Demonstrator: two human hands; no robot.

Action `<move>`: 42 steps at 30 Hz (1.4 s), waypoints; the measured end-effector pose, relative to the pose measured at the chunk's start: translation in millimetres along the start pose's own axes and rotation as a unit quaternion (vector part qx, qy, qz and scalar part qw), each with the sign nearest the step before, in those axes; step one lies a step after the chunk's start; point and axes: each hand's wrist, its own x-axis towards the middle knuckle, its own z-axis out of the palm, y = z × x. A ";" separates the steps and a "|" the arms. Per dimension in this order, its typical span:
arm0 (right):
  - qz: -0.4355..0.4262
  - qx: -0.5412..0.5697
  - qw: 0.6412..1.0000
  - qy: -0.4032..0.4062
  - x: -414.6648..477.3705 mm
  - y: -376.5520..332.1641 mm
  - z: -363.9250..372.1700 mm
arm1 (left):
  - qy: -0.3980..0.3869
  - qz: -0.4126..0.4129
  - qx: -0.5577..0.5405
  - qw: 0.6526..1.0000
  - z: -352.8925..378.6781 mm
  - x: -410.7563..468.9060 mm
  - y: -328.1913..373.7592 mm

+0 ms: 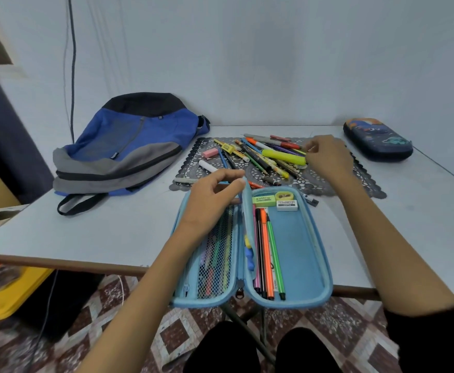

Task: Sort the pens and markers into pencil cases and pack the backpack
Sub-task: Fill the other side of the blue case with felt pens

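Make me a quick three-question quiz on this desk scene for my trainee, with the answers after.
1. True or false: the dark pencil case at the table's far right corner is closed.
2. Which hand pinches a pen in the pile of pens on the lace mat?
3. In the open light blue pencil case, the felt-tip pen farthest right is: A pink, B green, C black.

Key
1. True.
2. The right hand.
3. B.
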 end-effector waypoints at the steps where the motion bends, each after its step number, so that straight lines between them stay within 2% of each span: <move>1: 0.003 -0.065 0.998 0.002 9.2 8.8 4.9 | -0.001 0.001 -0.002 1.000 0.2 -0.3 0.5; 4: -0.036 -0.213 0.972 -0.094 23.6 29.3 19.2 | -0.002 0.000 -0.010 1.000 1.0 -0.5 2.0; 7: -0.056 -0.245 0.957 -0.145 27.1 38.5 26.2 | -0.004 -0.002 -0.015 1.000 0.6 0.0 1.8; 10: -0.057 -0.229 0.964 -0.120 25.2 41.0 31.9 | -0.005 -0.004 -0.020 1.000 -0.3 1.1 0.8; 16: -0.063 -0.184 0.981 -0.017 21.3 49.3 38.8 | -0.009 0.000 -0.026 1.000 -0.1 1.7 0.1; 21: -0.051 -0.182 0.981 -0.038 21.6 52.2 40.8 | -0.010 0.002 -0.028 1.000 0.5 1.2 -0.3; 27: -0.033 -0.165 0.984 0.051 22.1 51.9 38.3 | -0.009 0.003 -0.029 1.000 -0.3 1.6 -0.6; 32: 0.033 -0.176 0.983 0.049 21.5 53.7 37.7 | -0.009 -0.003 -0.029 1.000 0.3 1.5 -1.7; 34: 0.036 -0.114 0.990 0.078 22.5 54.0 38.3 | -0.008 -0.006 -0.028 1.000 -0.2 1.9 -2.7; 36: 0.040 0.050 0.989 0.133 23.8 47.8 32.7 | -0.008 -0.009 -0.027 1.000 -0.9 2.6 -3.9; 37: 0.049 0.158 0.974 0.152 23.9 41.5 26.6 | -0.008 -0.010 -0.026 1.000 -1.1 2.9 -4.4; 39: 0.049 0.340 0.922 0.182 20.9 24.5 10.8 | -0.010 -0.013 -0.023 1.000 -1.3 2.9 -4.5; 42: 0.021 0.488 0.850 0.197 10.8 1.5 -8.7 | -0.009 -0.014 -0.017 1.000 -0.8 2.5 -3.9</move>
